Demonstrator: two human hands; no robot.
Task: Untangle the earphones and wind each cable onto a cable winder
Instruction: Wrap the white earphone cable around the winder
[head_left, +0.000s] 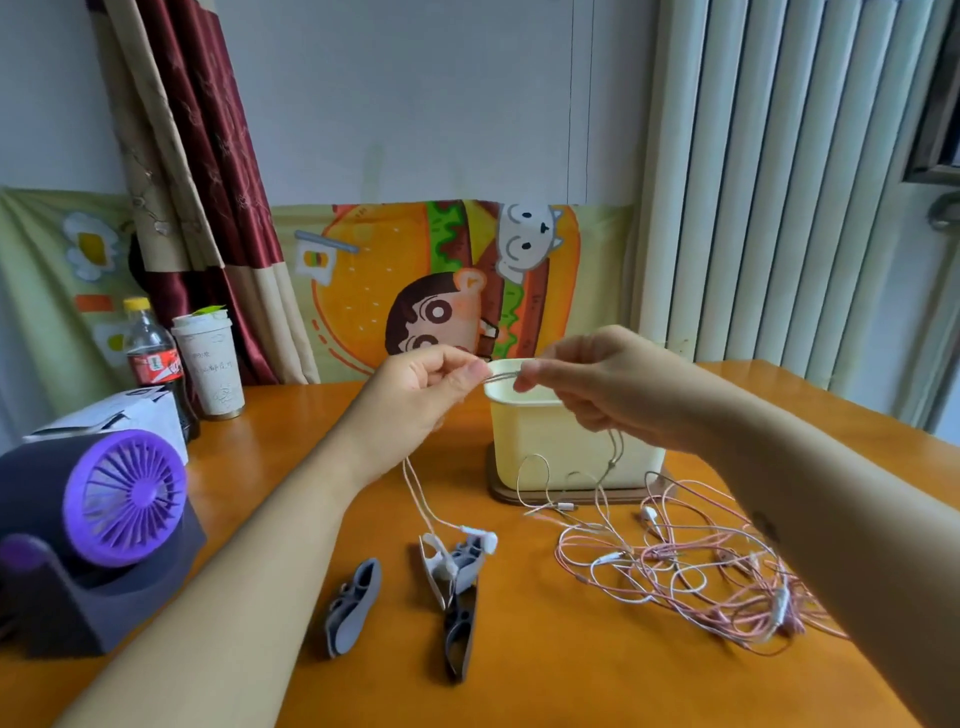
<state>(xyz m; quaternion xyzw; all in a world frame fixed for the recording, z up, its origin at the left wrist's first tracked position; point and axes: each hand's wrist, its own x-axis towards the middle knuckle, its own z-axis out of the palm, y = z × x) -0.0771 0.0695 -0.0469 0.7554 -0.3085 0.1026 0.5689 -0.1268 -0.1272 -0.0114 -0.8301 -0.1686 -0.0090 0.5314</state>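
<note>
With the cable winders (353, 608) untouched on the table (519, 675), our left hand (426, 387) and right hand (587, 384) each pinch one earphone cable (501, 378) taut above the yellow bin (545, 441), so pulling harder may cinch the pink tangle (691, 566) lying rightward into knots.

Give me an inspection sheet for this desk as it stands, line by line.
Surface: orange wooden table.
Job's things: cable winders lying at the front; pink earphone tangle at right.
Clutter: purple fan, cola bottle, paper cup, cream tub.
Grips: left hand and right hand both pinch one cable, raised off the table.
Cables: the held one hangs to an earbud beside the winders.
Surroundings: curtain, cartoon cloth.
</note>
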